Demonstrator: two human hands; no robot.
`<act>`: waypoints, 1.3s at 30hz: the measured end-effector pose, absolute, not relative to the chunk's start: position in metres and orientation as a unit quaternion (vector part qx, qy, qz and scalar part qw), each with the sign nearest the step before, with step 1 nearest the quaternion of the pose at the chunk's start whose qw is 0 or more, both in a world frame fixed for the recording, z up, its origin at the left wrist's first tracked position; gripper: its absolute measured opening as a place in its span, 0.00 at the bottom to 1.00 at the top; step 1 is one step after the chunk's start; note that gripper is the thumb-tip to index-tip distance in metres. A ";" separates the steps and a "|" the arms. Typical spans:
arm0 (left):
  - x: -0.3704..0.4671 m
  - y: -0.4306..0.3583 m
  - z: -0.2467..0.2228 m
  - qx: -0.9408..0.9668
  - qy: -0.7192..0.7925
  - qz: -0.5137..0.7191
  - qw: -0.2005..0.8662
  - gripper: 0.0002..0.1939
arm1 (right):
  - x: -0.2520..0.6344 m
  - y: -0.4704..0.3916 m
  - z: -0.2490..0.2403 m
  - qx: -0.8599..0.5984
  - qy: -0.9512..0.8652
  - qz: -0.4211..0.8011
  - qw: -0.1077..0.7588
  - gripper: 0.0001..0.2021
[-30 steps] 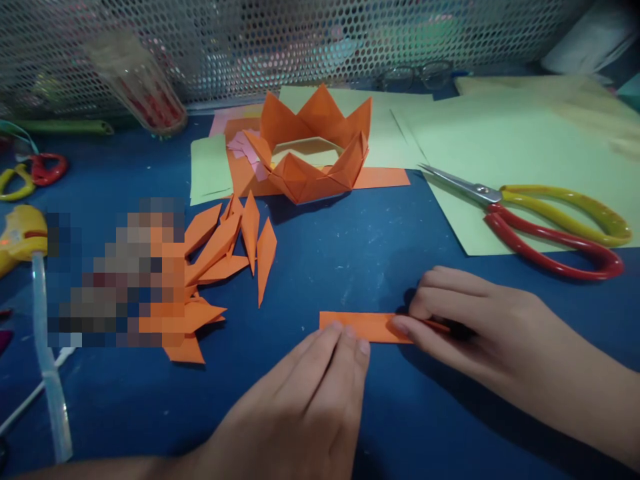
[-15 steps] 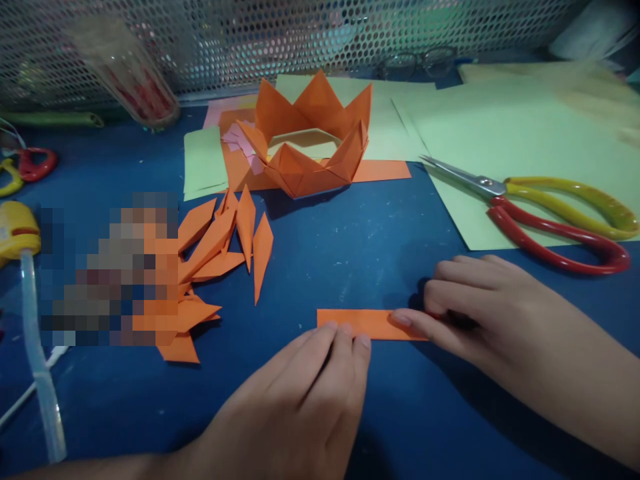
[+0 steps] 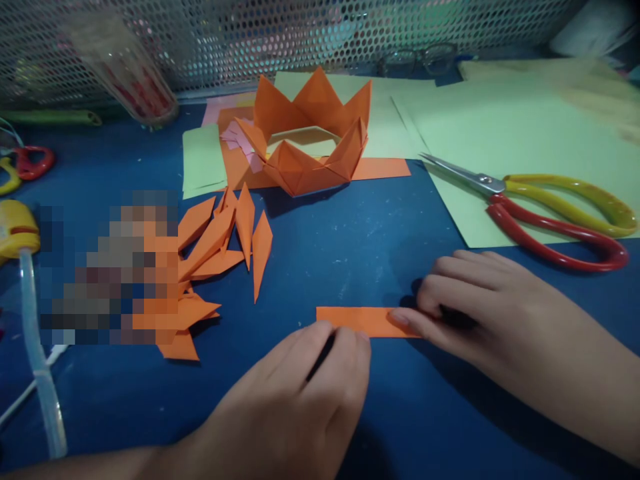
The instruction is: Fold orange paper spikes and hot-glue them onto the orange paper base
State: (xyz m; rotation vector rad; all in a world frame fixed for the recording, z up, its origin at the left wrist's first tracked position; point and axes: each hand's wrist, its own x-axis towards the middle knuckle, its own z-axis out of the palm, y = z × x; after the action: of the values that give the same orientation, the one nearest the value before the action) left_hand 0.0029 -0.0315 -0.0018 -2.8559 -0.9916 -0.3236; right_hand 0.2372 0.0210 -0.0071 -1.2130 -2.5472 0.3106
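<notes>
A narrow orange paper strip (image 3: 367, 320) lies flat on the blue table. The bunched fingertips of my left hand (image 3: 300, 393) rest on its lower edge. At its right end, the thumb of my right hand (image 3: 480, 307) lies on the paper, the other fingers curled beside it and hiding that end. Beyond the hands stands a pointed orange paper ring (image 3: 315, 170). Several folded orange paper pieces (image 3: 215, 240) are heaped to the left of the strip.
Scissors (image 3: 493, 187) with red and yellow handles lie at the right, partly on pale green sheets (image 3: 500, 120). A clear jar (image 3: 145, 93) stands at the back left. A glue stick (image 3: 37, 360) in a yellow holder (image 3: 17, 230) is at the left edge.
The fingers of my left hand have bent a little more, and the gap between them is wider. My right hand's curled fingers have shifted slightly left.
</notes>
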 end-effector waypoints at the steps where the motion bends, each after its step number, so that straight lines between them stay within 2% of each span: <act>1: 0.003 -0.032 -0.002 -0.938 -0.326 -0.108 0.049 0.20 | 0.237 0.021 -0.007 -0.418 -0.888 0.109 0.161 0.13; 4: 0.001 -0.036 -0.001 -0.939 -0.320 -0.110 0.055 0.19 | 0.235 0.021 -0.006 -0.358 -0.910 0.108 0.179 0.07; 8: 0.000 -0.039 0.001 -0.932 -0.334 -0.110 0.084 0.17 | 0.234 0.021 -0.004 -0.260 -0.946 0.083 0.175 0.14; 12: 0.001 -0.040 0.004 -0.925 -0.345 -0.111 0.113 0.14 | 0.235 0.022 -0.003 -0.239 -0.950 0.107 0.168 0.18; 21: 0.006 -0.045 -0.003 -0.891 -0.385 -0.164 0.177 0.12 | 0.244 0.021 0.003 -0.249 -0.944 0.120 0.182 0.11; 24: 0.006 -0.043 -0.001 -0.903 -0.375 -0.131 0.163 0.12 | 0.247 0.021 0.007 -0.257 -0.942 0.117 0.181 0.11; 32: 0.004 -0.045 0.003 -0.902 -0.380 -0.138 0.152 0.11 | 0.262 0.030 0.010 -0.258 -0.952 0.052 0.157 0.09; 35: 0.003 -0.043 -0.001 -0.903 -0.378 -0.144 0.145 0.12 | 0.259 0.030 0.009 -0.284 -0.934 0.099 0.191 0.10; 38: 0.001 -0.040 -0.004 -0.913 -0.362 -0.142 0.128 0.12 | 0.250 0.026 0.008 -0.324 -0.912 0.151 0.203 0.06; 39: 0.001 -0.039 -0.004 -0.918 -0.351 -0.138 0.125 0.13 | 0.246 0.025 0.007 -0.330 -0.911 0.154 0.195 0.10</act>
State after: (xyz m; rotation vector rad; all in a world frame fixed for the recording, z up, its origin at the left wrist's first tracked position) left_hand 0.0006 -0.0386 -0.0045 -2.6738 -1.0240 -0.4031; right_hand 0.2463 0.0249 0.0069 -0.9242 -2.5517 0.4321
